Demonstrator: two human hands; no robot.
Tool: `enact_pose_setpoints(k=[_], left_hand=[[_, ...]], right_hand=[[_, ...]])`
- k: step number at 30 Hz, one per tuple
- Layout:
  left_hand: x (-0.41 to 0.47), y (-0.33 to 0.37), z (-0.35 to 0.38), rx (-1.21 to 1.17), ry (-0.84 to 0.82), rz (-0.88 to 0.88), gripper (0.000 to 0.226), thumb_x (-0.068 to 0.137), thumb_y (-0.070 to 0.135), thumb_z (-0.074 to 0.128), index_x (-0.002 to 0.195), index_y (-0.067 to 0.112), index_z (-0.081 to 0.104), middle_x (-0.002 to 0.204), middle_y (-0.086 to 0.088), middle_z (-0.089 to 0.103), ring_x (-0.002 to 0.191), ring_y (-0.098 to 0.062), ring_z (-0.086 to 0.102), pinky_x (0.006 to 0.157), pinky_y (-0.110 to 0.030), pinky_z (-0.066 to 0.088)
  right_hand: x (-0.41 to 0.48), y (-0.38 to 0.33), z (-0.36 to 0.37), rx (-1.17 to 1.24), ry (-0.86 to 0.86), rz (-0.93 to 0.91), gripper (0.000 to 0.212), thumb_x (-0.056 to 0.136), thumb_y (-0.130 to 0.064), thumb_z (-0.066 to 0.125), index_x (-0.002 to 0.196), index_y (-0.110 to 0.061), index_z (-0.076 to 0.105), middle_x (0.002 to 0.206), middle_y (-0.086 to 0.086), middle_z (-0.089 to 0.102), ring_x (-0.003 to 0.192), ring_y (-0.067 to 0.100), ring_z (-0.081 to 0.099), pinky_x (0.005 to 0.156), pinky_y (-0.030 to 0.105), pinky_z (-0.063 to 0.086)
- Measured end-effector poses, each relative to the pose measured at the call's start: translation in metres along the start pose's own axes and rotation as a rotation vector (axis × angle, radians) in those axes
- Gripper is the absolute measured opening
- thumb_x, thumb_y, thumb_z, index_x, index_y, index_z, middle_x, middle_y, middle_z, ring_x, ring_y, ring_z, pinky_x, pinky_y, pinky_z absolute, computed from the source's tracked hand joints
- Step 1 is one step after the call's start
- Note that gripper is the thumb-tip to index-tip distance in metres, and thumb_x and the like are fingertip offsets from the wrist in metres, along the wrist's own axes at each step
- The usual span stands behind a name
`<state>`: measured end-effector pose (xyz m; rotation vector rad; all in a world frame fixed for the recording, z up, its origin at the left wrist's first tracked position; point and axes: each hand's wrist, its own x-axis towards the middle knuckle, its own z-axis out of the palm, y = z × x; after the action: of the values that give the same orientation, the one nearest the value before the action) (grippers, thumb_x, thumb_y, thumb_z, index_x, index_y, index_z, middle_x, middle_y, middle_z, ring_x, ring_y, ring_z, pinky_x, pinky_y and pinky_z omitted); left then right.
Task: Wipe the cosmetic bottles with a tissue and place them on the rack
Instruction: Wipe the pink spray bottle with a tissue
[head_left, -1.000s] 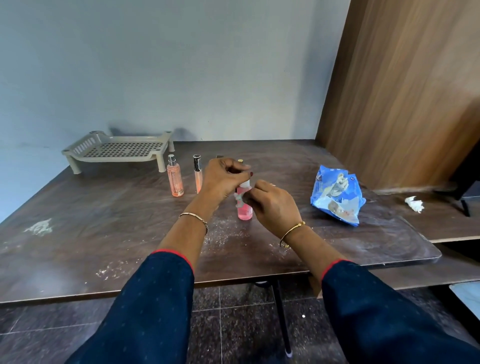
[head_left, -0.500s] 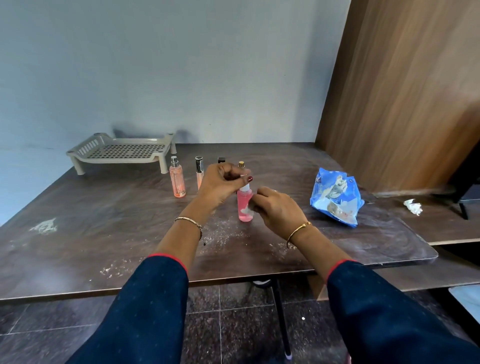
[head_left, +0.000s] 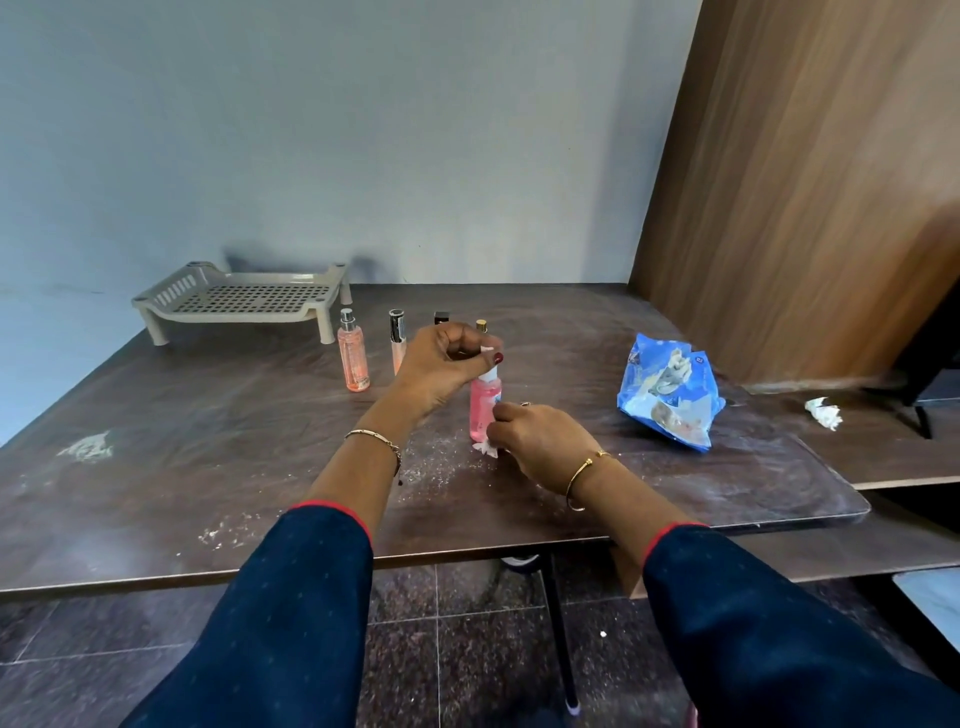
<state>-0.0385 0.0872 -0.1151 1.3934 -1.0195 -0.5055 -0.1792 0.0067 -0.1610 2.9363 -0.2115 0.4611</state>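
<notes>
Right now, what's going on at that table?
A person is wiping a pink bottle that stands upright on the dark table. The left hand pinches its white cap from above while the right hand presses a white tissue against its lower side. The beige rack at the back left holds nothing yet. A peach spray bottle and a few smaller cosmetics wait in a row behind the hands. A blue tissue packet lies to the right.
</notes>
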Motion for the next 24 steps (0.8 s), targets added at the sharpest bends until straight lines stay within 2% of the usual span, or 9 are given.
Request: enact_pose_setpoints(k=[3, 5, 7, 10, 13, 16, 18, 21, 24], left_hand=[[-0.002, 0.0, 0.0, -0.002, 0.007, 0.011, 0.015, 0.08, 0.001, 0.071, 0.095, 0.004, 0.069, 0.093, -0.009, 0.072, 0.079, -0.013, 0.066, 0.068, -0.019, 0.053], [-0.003, -0.001, -0.003, -0.044, 0.024, -0.005, 0.02, 0.08, 0.0, 0.071, 0.099, 0.003, 0.066, 0.091, -0.01, 0.071, 0.077, -0.011, 0.067, 0.066, -0.018, 0.054], [-0.004, -0.002, -0.005, -0.101, 0.06, -0.039, 0.025, 0.078, -0.002, 0.071, 0.1, 0.004, 0.06, 0.086, -0.009, 0.069, 0.074, -0.011, 0.066, 0.064, -0.019, 0.055], [-0.005, -0.003, -0.006, -0.072, 0.091, -0.045, 0.025, 0.077, 0.002, 0.074, 0.096, 0.004, 0.059, 0.084, -0.013, 0.066, 0.076, -0.018, 0.064, 0.069, -0.025, 0.055], [-0.006, -0.007, -0.007, -0.084, 0.123, -0.04, 0.025, 0.076, 0.001, 0.074, 0.097, -0.002, 0.06, 0.087, -0.018, 0.067, 0.078, -0.021, 0.064, 0.068, -0.022, 0.056], [-0.008, -0.009, -0.006, -0.096, 0.179, -0.014, 0.031, 0.075, 0.0, 0.075, 0.099, -0.013, 0.059, 0.095, -0.03, 0.066, 0.085, -0.028, 0.064, 0.074, -0.03, 0.054], [-0.009, -0.008, -0.004, -0.084, 0.213, -0.006, 0.029, 0.075, -0.001, 0.075, 0.096, -0.014, 0.061, 0.094, -0.027, 0.067, 0.085, -0.03, 0.064, 0.078, -0.035, 0.055], [-0.01, -0.006, -0.006, -0.049, 0.241, -0.022, 0.021, 0.075, 0.0, 0.076, 0.091, -0.007, 0.065, 0.092, -0.019, 0.069, 0.091, -0.033, 0.067, 0.085, -0.041, 0.056], [-0.01, -0.007, -0.01, -0.029, 0.255, -0.014, 0.011, 0.075, -0.001, 0.074, 0.081, 0.004, 0.067, 0.084, -0.011, 0.069, 0.085, -0.027, 0.068, 0.083, -0.041, 0.056]], right_hand=[[0.001, 0.004, 0.0, 0.043, 0.028, 0.034, 0.011, 0.079, -0.003, 0.064, 0.089, -0.008, 0.066, 0.092, 0.011, 0.06, 0.072, 0.038, 0.061, 0.052, 0.038, 0.044], [0.002, 0.006, -0.003, 0.107, 0.145, 0.038, 0.011, 0.077, -0.003, 0.067, 0.087, -0.007, 0.066, 0.084, 0.011, 0.06, 0.064, 0.036, 0.06, 0.047, 0.036, 0.046], [0.003, 0.006, -0.008, 0.166, 0.299, 0.058, 0.003, 0.079, -0.007, 0.063, 0.081, -0.007, 0.064, 0.077, 0.011, 0.058, 0.058, 0.035, 0.057, 0.043, 0.036, 0.046], [0.008, 0.001, -0.016, 0.179, 0.406, 0.102, 0.002, 0.08, -0.006, 0.063, 0.082, -0.007, 0.064, 0.078, 0.011, 0.057, 0.056, 0.033, 0.055, 0.042, 0.037, 0.045], [0.007, -0.006, -0.01, 0.124, 0.366, 0.098, 0.014, 0.076, 0.001, 0.067, 0.086, -0.008, 0.062, 0.081, 0.01, 0.055, 0.056, 0.031, 0.052, 0.04, 0.036, 0.044], [0.0, -0.011, -0.003, 0.112, 0.29, 0.054, 0.02, 0.072, 0.001, 0.069, 0.087, -0.009, 0.06, 0.082, 0.01, 0.055, 0.057, 0.03, 0.052, 0.04, 0.034, 0.043], [-0.001, -0.011, -0.004, 0.134, 0.257, 0.05, 0.019, 0.071, -0.003, 0.071, 0.085, -0.008, 0.06, 0.081, 0.01, 0.055, 0.058, 0.031, 0.054, 0.042, 0.033, 0.041], [0.006, -0.003, -0.008, 0.211, 0.252, 0.08, 0.01, 0.076, -0.002, 0.065, 0.084, -0.009, 0.063, 0.083, 0.01, 0.057, 0.064, 0.032, 0.056, 0.049, 0.039, 0.048], [0.012, -0.002, -0.012, 0.264, 0.287, 0.109, 0.009, 0.079, -0.002, 0.063, 0.085, -0.009, 0.065, 0.085, 0.009, 0.059, 0.067, 0.032, 0.058, 0.054, 0.041, 0.05]])
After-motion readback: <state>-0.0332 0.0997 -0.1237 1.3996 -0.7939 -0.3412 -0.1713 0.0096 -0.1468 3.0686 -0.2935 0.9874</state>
